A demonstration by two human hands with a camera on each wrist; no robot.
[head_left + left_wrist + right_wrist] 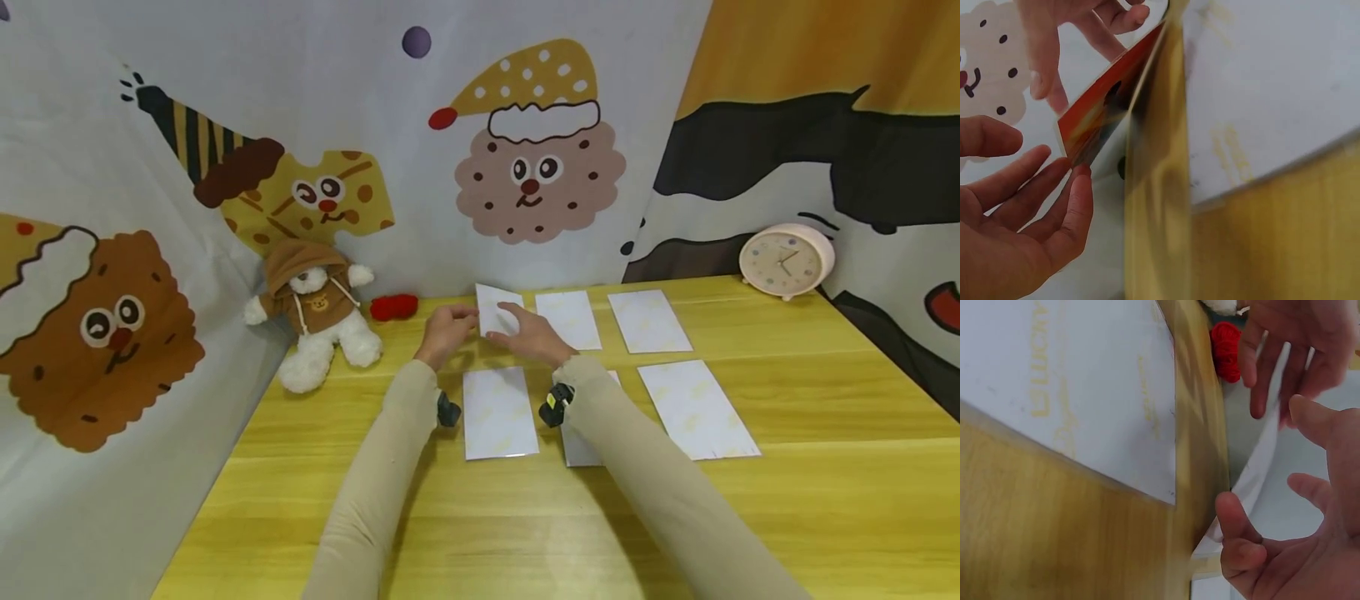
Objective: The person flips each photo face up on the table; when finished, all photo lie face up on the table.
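A photo print point(491, 312) stands tilted up off the table's far side, white back towards me. In the left wrist view its other face point(1100, 103) is orange-red and dark. At its left edge is my left hand point(448, 332), the fingertips touching a corner, fingers extended and thumb apart. My right hand point(534, 335) is at its right, thumb and fingers spread; in the right wrist view a bent finger point(1233, 515) lies close to the print, contact unclear. White-backed prints lie nearby, one point(500, 414) in front of my hands and another point(567, 319) beyond my right hand.
More prints lie to the right, one point(649, 322) behind and one point(699, 409) nearer; another point(581, 442) is partly under my right sleeve. A teddy bear point(318, 321) and red yarn point(393, 307) sit at back left, a clock point(786, 261) at back right. A cloth point(420, 183) hangs behind.
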